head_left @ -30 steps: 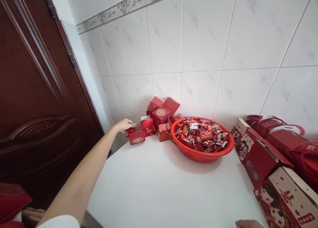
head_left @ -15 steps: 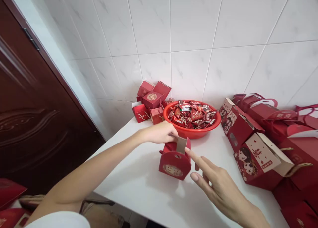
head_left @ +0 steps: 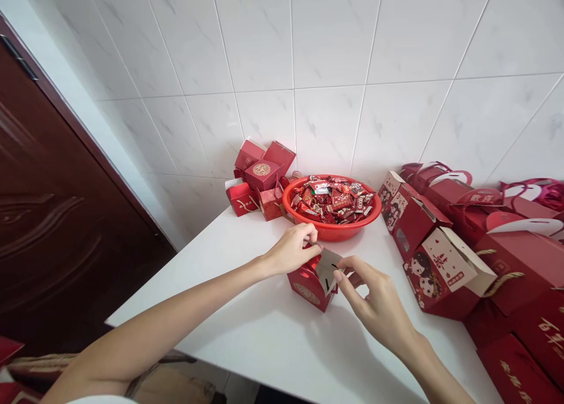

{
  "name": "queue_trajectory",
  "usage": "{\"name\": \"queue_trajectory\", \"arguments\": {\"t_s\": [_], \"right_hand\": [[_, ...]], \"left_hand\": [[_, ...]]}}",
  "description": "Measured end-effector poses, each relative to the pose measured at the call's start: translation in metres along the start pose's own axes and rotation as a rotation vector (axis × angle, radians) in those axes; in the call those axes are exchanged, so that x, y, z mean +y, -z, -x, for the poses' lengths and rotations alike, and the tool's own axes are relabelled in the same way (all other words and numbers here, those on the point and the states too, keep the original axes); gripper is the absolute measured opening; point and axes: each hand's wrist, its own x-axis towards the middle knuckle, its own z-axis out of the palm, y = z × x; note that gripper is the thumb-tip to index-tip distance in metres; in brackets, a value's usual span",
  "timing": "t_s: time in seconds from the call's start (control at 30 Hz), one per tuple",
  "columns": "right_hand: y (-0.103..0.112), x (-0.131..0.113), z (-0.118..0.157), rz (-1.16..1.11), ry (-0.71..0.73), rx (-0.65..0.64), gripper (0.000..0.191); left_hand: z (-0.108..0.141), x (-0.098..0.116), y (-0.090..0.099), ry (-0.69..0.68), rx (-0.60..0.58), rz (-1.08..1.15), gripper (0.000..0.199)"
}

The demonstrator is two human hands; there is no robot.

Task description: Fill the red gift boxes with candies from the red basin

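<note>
A small red gift box (head_left: 309,286) stands on the white table (head_left: 247,316), its top open and pale inside. At its left upper edge is my left hand (head_left: 296,248), fingers curled together; what they pinch is too small to make out. My right hand (head_left: 374,298) pinches the box's right flap between thumb and forefinger. Just behind the box, a red basin (head_left: 337,234) holds a heap of wrapped candies (head_left: 337,201).
Several small red boxes (head_left: 264,175) are piled at the table's back left, against the tiled wall (head_left: 326,34). Larger red gift boxes (head_left: 445,275) crowd the right side. A dark wooden door (head_left: 66,216) is at the left.
My left hand has risen from behind the box to its upper edge. My right hand has closed on the right flap. The box is turned slightly and opened wider; the view has shifted.
</note>
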Motion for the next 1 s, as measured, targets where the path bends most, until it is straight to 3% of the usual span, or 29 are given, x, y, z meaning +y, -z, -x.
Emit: {"name": "queue_trajectory", "arguments": {"t_s": [0.13,0.27,0.43,0.57,0.77,1.0], "right_hand": [[0.004,0.001,-0.001,-0.064,-0.107,0.001,0.023],[0.003,0.012,-0.001,-0.153,-0.207,-0.036,0.039],[0.000,0.023,-0.002,-0.264,-0.271,-0.068,0.050],[-0.001,0.022,-0.004,-0.290,-0.265,-0.089,0.052],[0.000,0.016,-0.005,-0.308,-0.256,-0.087,0.053],[0.006,0.019,-0.010,-0.341,-0.292,-0.052,0.050]], "left_hand": [[0.000,0.005,0.005,-0.072,-0.130,-0.070,0.012],[0.002,0.008,0.009,-0.059,-0.126,-0.087,0.019],[0.004,0.008,0.008,-0.021,-0.260,-0.133,0.025],[0.008,0.018,0.006,-0.100,-0.308,-0.235,0.056],[0.014,0.021,0.003,-0.119,-0.264,-0.327,0.063],[-0.001,0.006,0.020,-0.024,-0.238,-0.116,0.074]]}}
